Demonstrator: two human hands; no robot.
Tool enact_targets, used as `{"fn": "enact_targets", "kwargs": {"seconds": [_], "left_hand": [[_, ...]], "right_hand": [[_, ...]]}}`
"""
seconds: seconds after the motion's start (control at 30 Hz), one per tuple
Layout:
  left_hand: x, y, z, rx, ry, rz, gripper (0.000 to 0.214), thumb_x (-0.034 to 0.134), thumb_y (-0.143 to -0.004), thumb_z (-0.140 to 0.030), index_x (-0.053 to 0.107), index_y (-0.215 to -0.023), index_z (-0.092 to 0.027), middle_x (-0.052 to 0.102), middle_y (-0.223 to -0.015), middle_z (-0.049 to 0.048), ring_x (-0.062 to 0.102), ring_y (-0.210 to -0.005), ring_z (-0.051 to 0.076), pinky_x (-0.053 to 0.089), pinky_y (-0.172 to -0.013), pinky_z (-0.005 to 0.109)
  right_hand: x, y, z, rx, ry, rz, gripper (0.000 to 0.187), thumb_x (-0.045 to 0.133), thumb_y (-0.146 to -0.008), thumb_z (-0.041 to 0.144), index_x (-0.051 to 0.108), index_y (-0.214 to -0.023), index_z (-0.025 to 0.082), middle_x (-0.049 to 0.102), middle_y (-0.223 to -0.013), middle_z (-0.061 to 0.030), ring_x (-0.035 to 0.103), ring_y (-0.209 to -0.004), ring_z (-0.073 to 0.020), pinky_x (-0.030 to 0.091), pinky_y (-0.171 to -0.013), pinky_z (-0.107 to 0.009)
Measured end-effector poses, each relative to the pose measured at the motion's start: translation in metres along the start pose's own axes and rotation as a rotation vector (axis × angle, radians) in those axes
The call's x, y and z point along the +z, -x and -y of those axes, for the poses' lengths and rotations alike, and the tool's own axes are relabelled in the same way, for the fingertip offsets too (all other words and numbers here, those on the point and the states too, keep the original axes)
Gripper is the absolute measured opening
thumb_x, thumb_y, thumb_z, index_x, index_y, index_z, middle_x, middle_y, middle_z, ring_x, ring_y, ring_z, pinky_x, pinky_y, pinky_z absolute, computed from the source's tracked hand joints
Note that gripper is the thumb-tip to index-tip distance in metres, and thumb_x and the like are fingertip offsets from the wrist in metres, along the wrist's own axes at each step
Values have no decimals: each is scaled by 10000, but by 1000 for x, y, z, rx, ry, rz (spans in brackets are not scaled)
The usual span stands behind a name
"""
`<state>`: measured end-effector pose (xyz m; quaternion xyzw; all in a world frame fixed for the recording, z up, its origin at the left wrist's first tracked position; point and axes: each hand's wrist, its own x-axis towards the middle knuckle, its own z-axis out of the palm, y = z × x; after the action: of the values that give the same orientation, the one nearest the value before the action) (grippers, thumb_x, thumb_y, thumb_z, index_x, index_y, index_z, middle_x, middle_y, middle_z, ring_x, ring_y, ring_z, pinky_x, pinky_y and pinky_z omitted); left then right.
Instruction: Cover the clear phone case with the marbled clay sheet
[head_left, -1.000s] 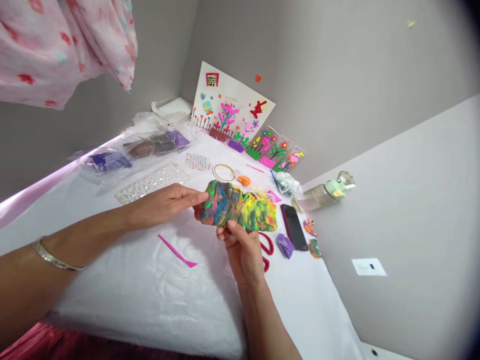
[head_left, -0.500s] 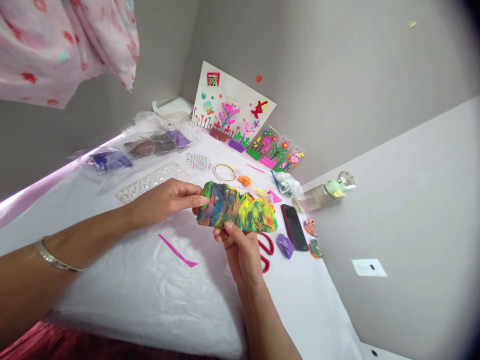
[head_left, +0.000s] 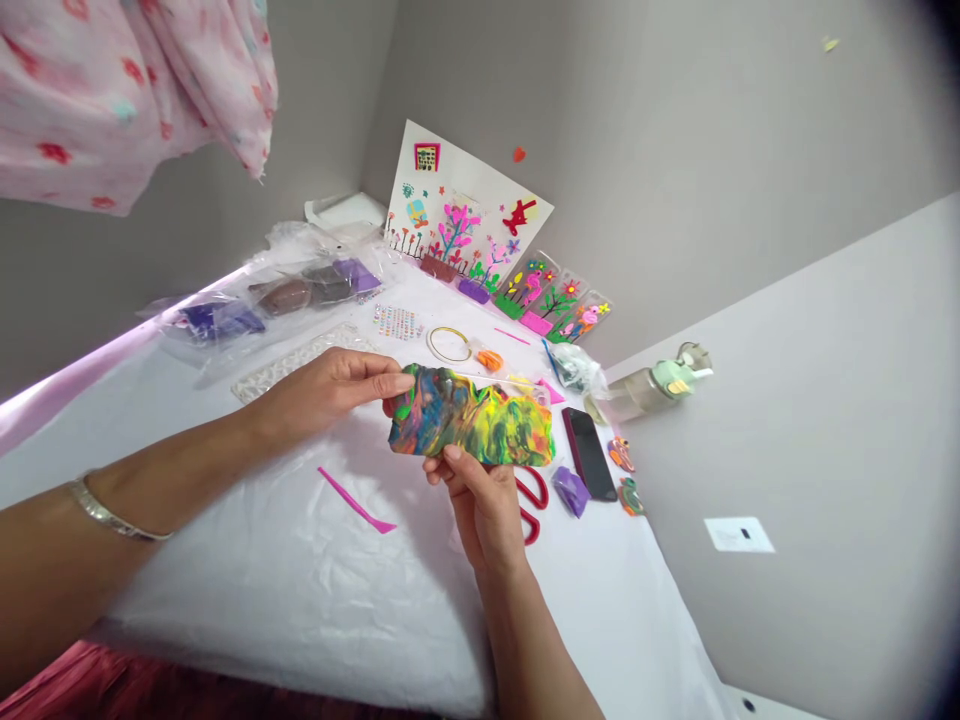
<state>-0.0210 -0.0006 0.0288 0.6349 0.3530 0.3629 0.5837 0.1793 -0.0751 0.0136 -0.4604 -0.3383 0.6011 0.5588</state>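
Above the table I hold a clear phone case (head_left: 472,415) covered with marbled clay in yellow, green, blue and orange. My left hand (head_left: 360,385) pinches its upper left corner, thumb on the clay and fingers behind. From below, my right hand (head_left: 480,500) grips the lower edge, with the thumb in front and the other fingers mostly hidden behind the case. A strip of bare clear edge shows along the top right. Red-handled scissors (head_left: 534,490) lie partly hidden behind my right hand. On the cloth below my left hand is a pink plastic modelling tool (head_left: 356,500).
To the right lie a dark phone (head_left: 590,455), a purple clay packet (head_left: 571,491) and a bottle (head_left: 645,390). Behind are a bangle (head_left: 448,345), orange clay (head_left: 490,360), decorated clear cases (head_left: 556,305) and a picture board (head_left: 465,200). Plastic-bagged clay (head_left: 300,290) sits at the back left.
My left thumb has shifted slightly up and left at the case's corner. The case has tilted a little, showing more of its clear top edge. My right hand has barely moved.
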Motion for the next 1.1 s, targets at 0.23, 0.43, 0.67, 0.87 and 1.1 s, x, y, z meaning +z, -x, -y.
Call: {"fn": "enact_targets", "kwargs": {"seconds": [0.23,0.43,0.67,0.87,1.1], "left_hand": [[0,-3,6,-25,33,52,275,698,-863,-446,682,-778,-185,734,-797,5,656,-798,200,498,-793,318],[0,0,6,-33,80,23,311,653,-917,-431,679,-723,-189,738,-757,-8,668,-784,196,482,-818,321],[-1,0,6,13,123,-13,405,561,-986,-478,717,-767,-176,732,-826,24,640,-862,219,449,-907,361],[-2,-4,12,40,164,-81,317,645,-939,-446,727,-768,-192,714,-819,-4,625,-865,195,460,-888,316],[1,-3,9,37,351,-86,384,592,-953,-494,752,-749,-210,719,-802,25,645,-845,212,510,-870,333]], "right_hand": [[-2,-2,-1,1,-6,3,126,830,-742,267,762,-765,164,720,-682,-30,641,-636,-163,516,-609,-275],[-3,-1,-4,1,16,36,78,807,-783,246,780,-799,175,740,-682,-31,635,-637,-164,514,-630,-279],[-2,-1,0,5,13,27,115,822,-758,264,765,-756,164,731,-652,-31,622,-609,-160,510,-619,-281],[-1,0,0,22,1,37,117,830,-741,255,764,-776,164,727,-648,-27,620,-600,-156,501,-604,-272],[-4,-1,-1,32,-2,49,95,822,-763,252,783,-782,167,740,-662,-29,625,-612,-151,502,-619,-265]]}}
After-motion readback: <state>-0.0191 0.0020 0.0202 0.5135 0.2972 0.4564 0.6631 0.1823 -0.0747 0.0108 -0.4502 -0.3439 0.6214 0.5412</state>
